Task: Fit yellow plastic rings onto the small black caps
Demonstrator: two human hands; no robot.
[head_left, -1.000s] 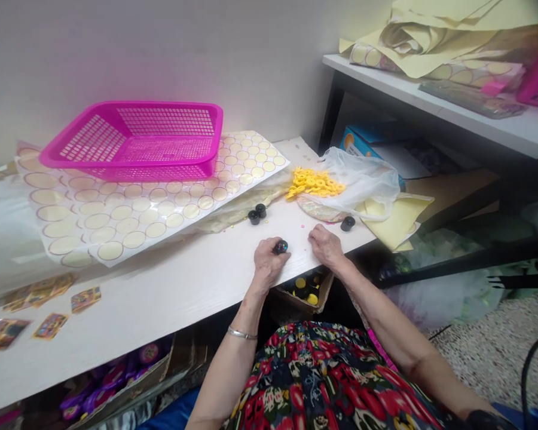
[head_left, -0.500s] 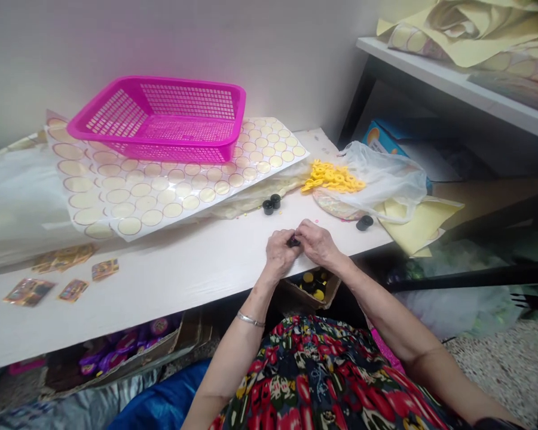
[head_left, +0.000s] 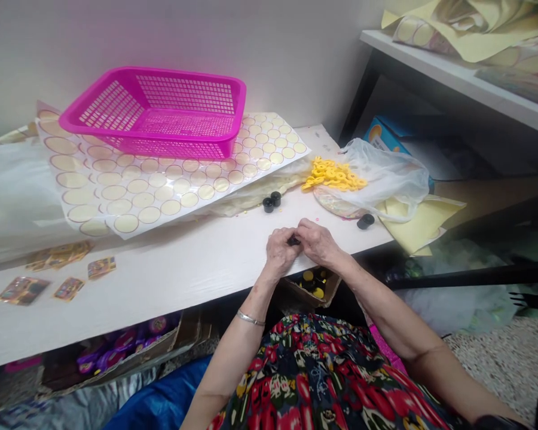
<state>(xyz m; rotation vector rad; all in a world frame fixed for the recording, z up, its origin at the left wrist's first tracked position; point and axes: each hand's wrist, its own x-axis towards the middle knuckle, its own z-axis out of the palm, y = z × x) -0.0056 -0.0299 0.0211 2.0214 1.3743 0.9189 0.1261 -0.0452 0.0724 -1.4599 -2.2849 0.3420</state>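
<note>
Between my two hands, near the table's front edge, is a small black round piece, mostly covered by fingers. My left hand is closed around it from the left. My right hand has its fingertips pinched against the same piece from the right. Just beyond the hands stand two similar black round pieces, side by side. Another black piece lies on its side to the right. Behind it is a pile of yellow plastic pieces with holes, beside a clear plastic bag.
A pink basket rests on sheets of round stickers at the back. Small printed cards lie at the left. Below the table edge sits a cardboard box of black and yellow pieces. A shelf overhangs the right.
The view has shifted slightly. Both hands stay together at the table edge, the black piece still between them; the loose pieces have not moved on the table.
</note>
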